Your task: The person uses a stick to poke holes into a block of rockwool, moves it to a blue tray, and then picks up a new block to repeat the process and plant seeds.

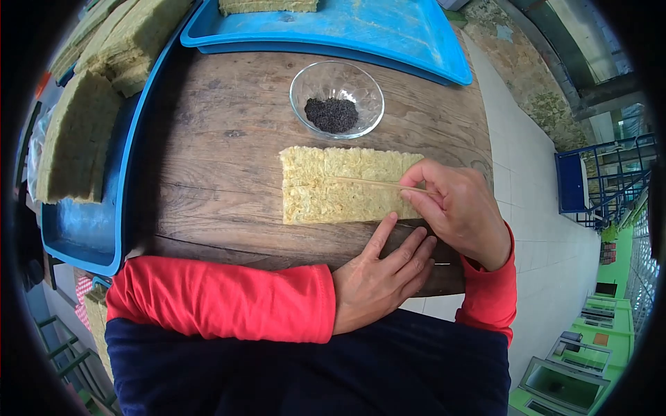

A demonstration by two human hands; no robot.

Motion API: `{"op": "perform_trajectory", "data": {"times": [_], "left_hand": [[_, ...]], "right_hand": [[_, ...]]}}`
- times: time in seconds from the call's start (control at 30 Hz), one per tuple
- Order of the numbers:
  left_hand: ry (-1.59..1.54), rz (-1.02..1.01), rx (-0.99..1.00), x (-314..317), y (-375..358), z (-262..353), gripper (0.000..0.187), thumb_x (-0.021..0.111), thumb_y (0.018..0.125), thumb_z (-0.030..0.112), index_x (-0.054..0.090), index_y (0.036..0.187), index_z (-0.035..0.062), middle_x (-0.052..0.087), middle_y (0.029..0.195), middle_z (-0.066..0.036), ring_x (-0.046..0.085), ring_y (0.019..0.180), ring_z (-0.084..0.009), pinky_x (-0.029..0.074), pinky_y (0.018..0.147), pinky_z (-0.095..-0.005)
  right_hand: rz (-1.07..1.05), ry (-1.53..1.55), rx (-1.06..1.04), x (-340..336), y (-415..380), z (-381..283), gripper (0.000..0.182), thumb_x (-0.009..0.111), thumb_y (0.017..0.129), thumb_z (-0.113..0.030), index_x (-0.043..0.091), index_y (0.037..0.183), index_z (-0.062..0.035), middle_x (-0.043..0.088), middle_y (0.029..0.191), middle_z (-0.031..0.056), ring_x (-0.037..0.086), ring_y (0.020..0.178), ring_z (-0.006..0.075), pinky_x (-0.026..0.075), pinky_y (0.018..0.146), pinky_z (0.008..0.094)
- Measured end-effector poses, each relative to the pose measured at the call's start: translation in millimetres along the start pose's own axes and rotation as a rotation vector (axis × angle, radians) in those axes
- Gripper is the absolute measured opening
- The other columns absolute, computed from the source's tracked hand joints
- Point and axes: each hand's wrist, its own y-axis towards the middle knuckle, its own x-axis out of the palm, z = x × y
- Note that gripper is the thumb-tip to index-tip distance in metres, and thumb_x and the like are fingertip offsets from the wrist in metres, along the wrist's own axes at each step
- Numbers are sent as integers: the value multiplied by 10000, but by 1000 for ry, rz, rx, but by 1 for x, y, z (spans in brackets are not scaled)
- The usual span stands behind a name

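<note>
A yellowish fibrous slab, like rockwool, (312, 204) lies flat on the wooden table in front of me. Between thumb and fingers, my right hand (458, 204) pinches a thin wooden stick (364, 182), whose tip points left over the slab's surface. My left hand (388, 267) rests at the slab's near edge, fingers stretched out, the index fingertip right at that edge. Beyond the slab stands a clear glass bowl (372, 111) with small dark grains (331, 115) in it.
Along the left side is a blue tray (83, 232) with thick fibrous slabs (76, 139). Another blue tray (347, 28) sits at the far side, holding part of a slab (267, 5). The wooden table (208, 118) ends on the right above a tiled floor (534, 256).
</note>
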Motion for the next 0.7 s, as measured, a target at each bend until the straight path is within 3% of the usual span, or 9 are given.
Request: {"op": "perform_trajectory", "data": {"times": [0.6, 0.67, 0.7], "left_hand": [[-4, -11, -19, 0, 1, 0, 667, 666, 674, 434, 502, 1251, 142, 464, 1291, -91, 370, 1274, -263, 216, 1037, -639], [-7, -11, -19, 0, 1, 0, 670, 667, 673, 435, 501, 1252, 142, 465, 1290, -91, 372, 1272, -263, 217, 1036, -640], [-11, -11, -20, 0, 1, 0, 672, 668, 671, 436, 501, 1252, 142, 464, 1291, -92, 372, 1272, -263, 218, 1035, -640]], "right_hand": [[-10, 74, -12, 8, 1, 6, 80, 590, 810, -95, 552, 839, -31, 588, 636, 157, 585, 593, 352, 436, 520, 415], [67, 91, -75, 13, 1, 11, 72, 615, 791, -65, 575, 841, -34, 399, 475, 66, 403, 407, 196, 305, 425, 334], [68, 91, -75, 14, 1, 11, 72, 615, 791, -65, 575, 841, -34, 399, 475, 66, 403, 407, 196, 305, 425, 334]]}}
